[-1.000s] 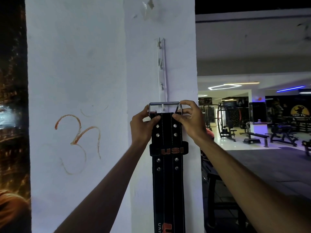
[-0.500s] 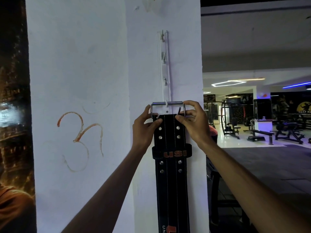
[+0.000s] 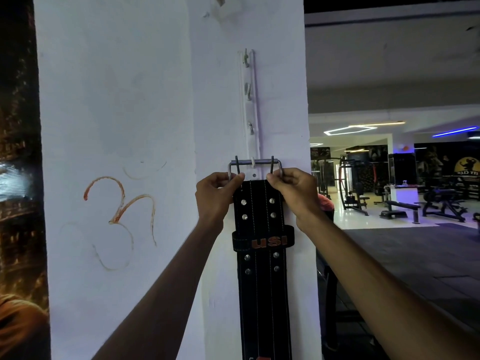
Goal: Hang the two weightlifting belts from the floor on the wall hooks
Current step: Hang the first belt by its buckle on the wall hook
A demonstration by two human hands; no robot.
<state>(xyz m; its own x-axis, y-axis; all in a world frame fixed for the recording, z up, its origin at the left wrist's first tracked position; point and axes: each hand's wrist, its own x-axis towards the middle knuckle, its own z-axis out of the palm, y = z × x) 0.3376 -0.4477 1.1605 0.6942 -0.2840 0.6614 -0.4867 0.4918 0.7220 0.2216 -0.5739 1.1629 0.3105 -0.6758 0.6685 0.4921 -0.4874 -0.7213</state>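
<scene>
A black leather weightlifting belt (image 3: 262,281) with studs and an orange "USI" loop hangs down the white pillar. Its metal buckle (image 3: 255,162) sits over the lowest hook (image 3: 252,163) of a white vertical hook rail (image 3: 249,105). My left hand (image 3: 215,196) pinches the buckle's left side at the belt's top corner. My right hand (image 3: 293,190) grips the buckle's right side. Both buckle prongs stick up over the bar. Only one belt is in view.
Three free hooks sit higher on the rail. An orange symbol (image 3: 119,209) is drawn on the pillar's left face. A dark poster (image 3: 18,178) covers the far left. To the right lies the gym floor with benches and machines (image 3: 400,203).
The buckle has risen slightly and now sits over the lowest hook, with its prongs flipped up. My fingers have shifted onto the buckle's sides. The view has moved closer.
</scene>
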